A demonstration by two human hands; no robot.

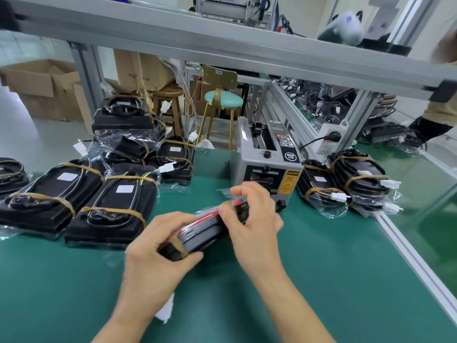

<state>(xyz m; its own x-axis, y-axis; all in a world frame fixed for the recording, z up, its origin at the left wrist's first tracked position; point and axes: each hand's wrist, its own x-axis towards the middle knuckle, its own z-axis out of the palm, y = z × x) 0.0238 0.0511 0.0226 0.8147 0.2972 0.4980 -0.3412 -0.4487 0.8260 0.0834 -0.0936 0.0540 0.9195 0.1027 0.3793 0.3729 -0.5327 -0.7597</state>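
I've got the black unit [205, 230] over the bench [321, 268], left hand [158, 246] gripping its near end, right hand [249, 216] pinching the far end; the slick bag [223, 191] could let it slip.

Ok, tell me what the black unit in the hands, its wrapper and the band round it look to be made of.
Black unit: seemingly hard plastic, matte with a slight sheen along its edge.
Wrapper: thin clear plastic film, glossy and crinkled.
Band: probably brown paper or packing tape, flat and dull; blur leaves it open.
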